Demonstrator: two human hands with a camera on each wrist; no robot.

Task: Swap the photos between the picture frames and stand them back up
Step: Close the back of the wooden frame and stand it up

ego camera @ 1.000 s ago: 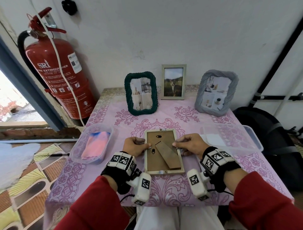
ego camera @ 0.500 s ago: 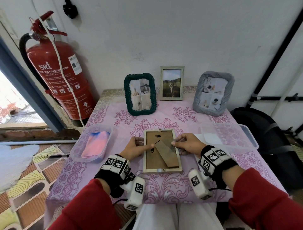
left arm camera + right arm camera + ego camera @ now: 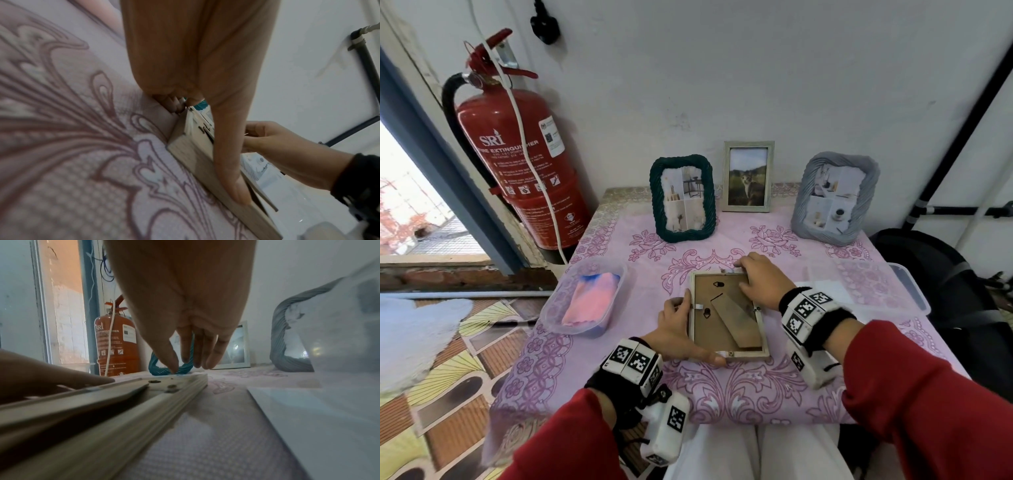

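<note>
A pale wooden picture frame (image 3: pixel 727 342) lies face down mid-table, its brown backing and stand facing up. My left hand (image 3: pixel 678 329) grips its left edge, fingers curled at the side clip and thumb stretched along the near rim; the left wrist view shows that thumb pressing on the frame (image 3: pixel 191 159). My right hand (image 3: pixel 756 284) lies over the far right corner with nearly straight fingertips on the far rim by the top clip, as the right wrist view (image 3: pixel 185 305) also shows. At the back stand a green rope frame (image 3: pixel 682 198), a cat-photo frame (image 3: pixel 748 176) and a grey frame (image 3: pixel 834 198).
A plastic tub (image 3: pixel 616 274) holding a pink and blue cloth sits at the left. A clear plastic container (image 3: pixel 907 291) and a white sheet (image 3: pixel 828 291) lie right of the frame. A red fire extinguisher (image 3: pixel 517 164) stands by the left wall, a black bag (image 3: pixel 935 274) at the right.
My right hand has moved from the frame's right edge up to its far right corner. My left thumb has slid down along the near rim.
</note>
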